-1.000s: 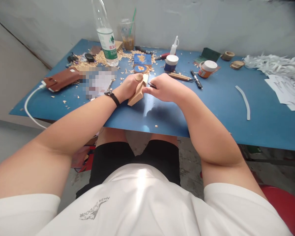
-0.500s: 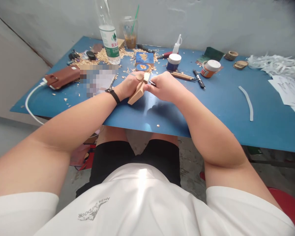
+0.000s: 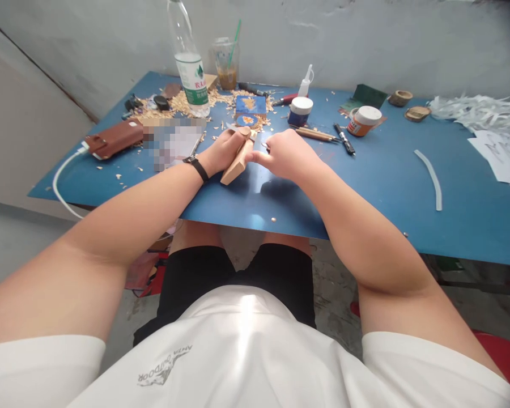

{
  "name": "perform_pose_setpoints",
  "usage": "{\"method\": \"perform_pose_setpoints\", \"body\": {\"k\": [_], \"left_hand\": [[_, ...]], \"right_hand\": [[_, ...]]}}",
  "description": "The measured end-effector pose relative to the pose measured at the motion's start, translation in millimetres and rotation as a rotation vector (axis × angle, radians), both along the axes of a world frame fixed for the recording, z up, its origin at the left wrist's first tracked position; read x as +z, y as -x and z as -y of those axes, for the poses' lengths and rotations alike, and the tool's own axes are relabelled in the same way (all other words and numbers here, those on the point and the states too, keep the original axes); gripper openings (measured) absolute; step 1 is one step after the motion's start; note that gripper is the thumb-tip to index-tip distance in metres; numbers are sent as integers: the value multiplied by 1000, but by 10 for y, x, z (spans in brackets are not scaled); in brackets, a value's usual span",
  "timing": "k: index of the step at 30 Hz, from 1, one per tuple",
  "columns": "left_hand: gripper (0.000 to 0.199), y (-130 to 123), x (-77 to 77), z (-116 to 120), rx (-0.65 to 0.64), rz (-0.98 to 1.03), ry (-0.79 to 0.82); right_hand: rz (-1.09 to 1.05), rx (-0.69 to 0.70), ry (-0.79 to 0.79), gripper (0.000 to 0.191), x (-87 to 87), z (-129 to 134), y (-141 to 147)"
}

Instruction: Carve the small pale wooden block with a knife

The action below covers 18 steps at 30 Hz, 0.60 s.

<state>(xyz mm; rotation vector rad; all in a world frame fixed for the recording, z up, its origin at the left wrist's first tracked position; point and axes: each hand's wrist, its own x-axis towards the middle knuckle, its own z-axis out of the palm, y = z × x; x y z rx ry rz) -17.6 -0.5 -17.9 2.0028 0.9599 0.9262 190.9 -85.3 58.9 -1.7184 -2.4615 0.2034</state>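
Observation:
My left hand (image 3: 227,150) is wrapped round a pale wooden block (image 3: 235,168), which tilts up from the blue table. A thin, light, flat piece (image 3: 234,128) shows beside its fingers; I cannot tell what it is. To the right, my right hand (image 3: 288,152) is closed on a small carving tool (image 3: 266,146), of which only a dark, metallic bit shows. The right thumb reaches left against the block's side. Just behind the hands lie a blue-painted block (image 3: 250,105) and a small round blue piece (image 3: 247,120), each with an orange pattern.
Wood shavings (image 3: 178,105) spread round a water bottle (image 3: 192,82) and a drink cup (image 3: 226,68). At left is a brown leather case (image 3: 117,139) with a white cable. Paint jars (image 3: 300,111), wooden-handled tools (image 3: 317,134), a pen (image 3: 344,139) and paper strips (image 3: 476,113) lie rightward.
My right hand has turned slightly, and its thumb now stretches further onto the block. The pale end face of the block shows less. The whole view has shifted a little.

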Motion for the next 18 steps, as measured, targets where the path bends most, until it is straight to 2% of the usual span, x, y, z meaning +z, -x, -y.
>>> {"method": "perform_pose_setpoints", "body": {"k": [3, 11, 15, 18], "left_hand": [[61, -12, 38, 54, -22, 14, 116], [63, -115, 34, 38, -112, 35, 192], [59, -80, 52, 45, -132, 25, 160], [58, -22, 93, 73, -145, -5, 75]], "right_hand": [[10, 3, 32, 60, 26, -19, -37], [27, 195, 95, 44, 227, 55, -125], [73, 204, 108, 39, 311, 62, -65], [81, 191, 109, 38, 286, 46, -50]]}}
